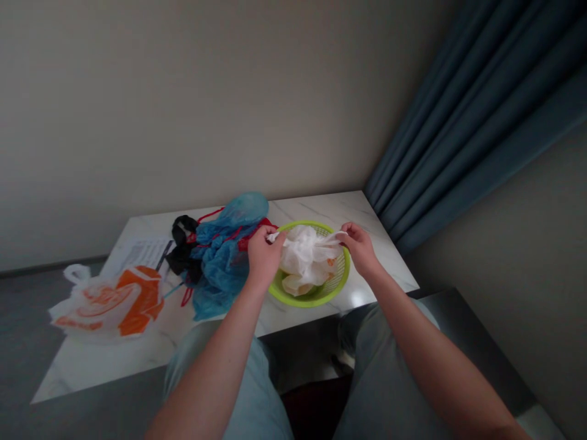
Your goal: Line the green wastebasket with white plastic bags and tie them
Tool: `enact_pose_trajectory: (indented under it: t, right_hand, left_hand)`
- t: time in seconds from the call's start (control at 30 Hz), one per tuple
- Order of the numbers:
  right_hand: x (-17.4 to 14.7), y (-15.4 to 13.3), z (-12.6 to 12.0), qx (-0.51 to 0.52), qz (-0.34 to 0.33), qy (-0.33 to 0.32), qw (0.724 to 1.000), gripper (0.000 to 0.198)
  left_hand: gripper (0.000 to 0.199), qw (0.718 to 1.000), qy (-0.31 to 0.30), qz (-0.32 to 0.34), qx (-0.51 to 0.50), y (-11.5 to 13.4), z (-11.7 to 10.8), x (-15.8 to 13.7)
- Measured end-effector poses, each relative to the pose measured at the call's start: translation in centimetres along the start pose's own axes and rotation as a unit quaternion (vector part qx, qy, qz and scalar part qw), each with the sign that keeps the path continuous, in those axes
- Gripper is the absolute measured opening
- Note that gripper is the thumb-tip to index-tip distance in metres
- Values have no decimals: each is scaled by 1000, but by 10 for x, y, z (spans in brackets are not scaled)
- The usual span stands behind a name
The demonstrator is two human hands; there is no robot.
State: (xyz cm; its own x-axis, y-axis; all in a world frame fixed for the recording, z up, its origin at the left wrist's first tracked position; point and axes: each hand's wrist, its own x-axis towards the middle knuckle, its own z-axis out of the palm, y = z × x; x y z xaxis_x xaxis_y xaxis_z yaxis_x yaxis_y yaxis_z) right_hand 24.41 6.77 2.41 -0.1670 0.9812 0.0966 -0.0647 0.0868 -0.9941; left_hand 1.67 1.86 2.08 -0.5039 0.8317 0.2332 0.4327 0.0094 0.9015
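Note:
A white plastic bag (306, 252) is bunched up over a lime-green basket (300, 300) with a perforated wall. My left hand (265, 253) pinches one end of the bag at the basket's left rim. At the right rim my right hand (360, 247) grips the opposite end, and that end is pulled taut and twisted. Something pale with orange marks shows low in the basket; I cannot tell whether it is part of the same bag. Just left of my left hand lies a heap of crumpled blue plastic bags (224, 263) with red drawstrings.
A black plastic bag (186, 260) lies against the blue heap. Farther left, a white bag with orange print (114, 302) rests on a printed sheet (142, 255) and the marble-patterned table (105, 366). Behind the table is a wall; a blue curtain (458, 122) hangs at the right.

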Motion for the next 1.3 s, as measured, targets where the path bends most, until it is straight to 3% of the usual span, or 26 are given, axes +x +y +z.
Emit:
enact_pose_trajectory:
  t: [0.17,0.3,0.47,0.57,0.63,0.7,0.83,1.0,1.17,1.3]
  right_hand:
    - [-3,-2,14,-66,6,-32,997,25]
    - [-4,-1,26,-71,-20,-66,995,26]
    - [-4,-4,37,-41,-20,-70,996,28]
    - [-4,-6,38,-5,-14,-87,996,26]
    - [-4,-6,38,18,-8,-100,995,25]
    - [-4,-5,39,22,-4,-110,994,25]
    - [-3,-2,41,-13,-9,-105,994,29]
    - [1,-1,35,-85,-27,-75,993,24]
    - [2,-3,29,-206,-113,-47,971,11]
    - [-2,0,28,-211,-114,-51,970,21]
  left_hand:
    - [16,999,26,30,-5,10,13,-8]
    - [21,998,14,62,-28,16,18,-12]
    - [18,994,-38,106,-17,26,23,-20]
    - [12,988,-103,114,-10,29,26,-24]
    - [15,981,-146,129,3,30,27,-25]
    - [23,977,-152,147,21,30,27,-24]
    - [34,981,-124,147,33,30,27,-22]
    - [36,981,-148,128,19,27,27,-20]
    - [35,976,-168,142,4,28,27,-21]
    - [28,967,-199,160,-8,30,28,-23]
